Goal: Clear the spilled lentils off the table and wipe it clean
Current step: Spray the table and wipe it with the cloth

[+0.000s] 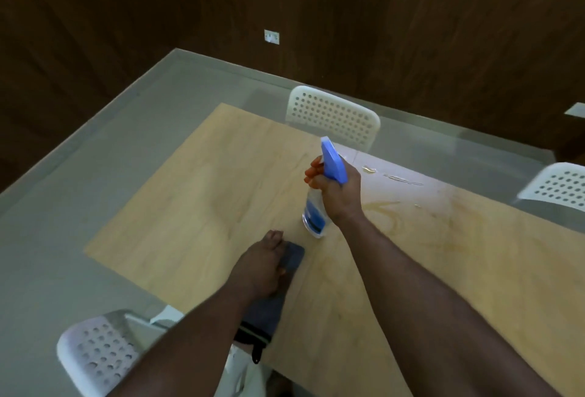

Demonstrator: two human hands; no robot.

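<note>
My right hand grips a clear spray bottle with a blue trigger head, held tilted above the light wooden table. My fingers curl round the trigger, and the nozzle points away toward the far side. My left hand lies flat on a dark grey cloth that stretches back to the near table edge. Wet streaks glisten on the far right part of the tabletop. No lentils show on the table.
A white perforated chair stands at the far side, another at the right, and a third at the near left corner. Grey floor surrounds the table, and dark wood walls stand behind.
</note>
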